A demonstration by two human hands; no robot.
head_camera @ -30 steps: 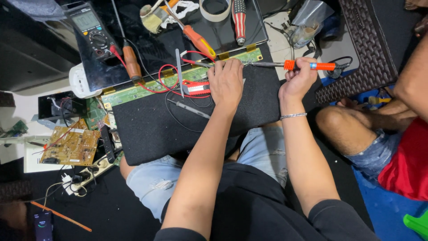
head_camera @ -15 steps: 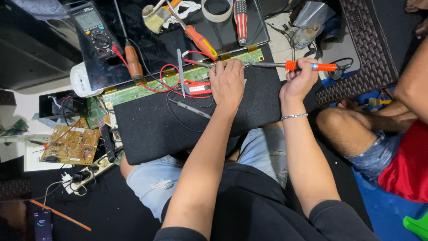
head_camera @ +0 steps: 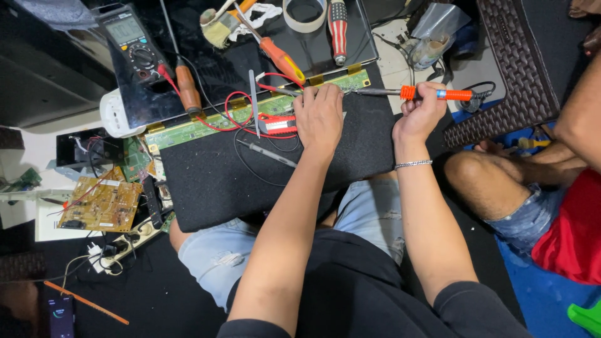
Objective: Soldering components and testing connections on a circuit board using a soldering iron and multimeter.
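While the right hand (head_camera: 421, 112) closes its grip around the orange-handled soldering iron (head_camera: 432, 94), holding it level so the metal tip reaches left to the long green circuit board strip (head_camera: 250, 112), the left hand (head_camera: 320, 119) lies palm down with fingers curled on that strip just beside the tip, apparently pressing it flat; whether anything is pinched under those fingers cannot be told. The strip lies along the far edge of a black foam pad (head_camera: 250, 175) resting across the person's lap, which gives a soft, steady surface at working height. Red wires (head_camera: 235, 112) loop over the board just left of the left hand, and a thin grey probe (head_camera: 269, 153) lies on the pad near it. Farther off, on a dark glossy panel (head_camera: 238, 69), sit an orange-handled screwdriver (head_camera: 282, 59), a brown-handled tool (head_camera: 186, 87), a grey multimeter (head_camera: 131, 44) and a roll of tape (head_camera: 305, 12), all within reach. A tan circuit board (head_camera: 103, 203) lies at the left. Another person's bent knee (head_camera: 482, 181) is at the right.
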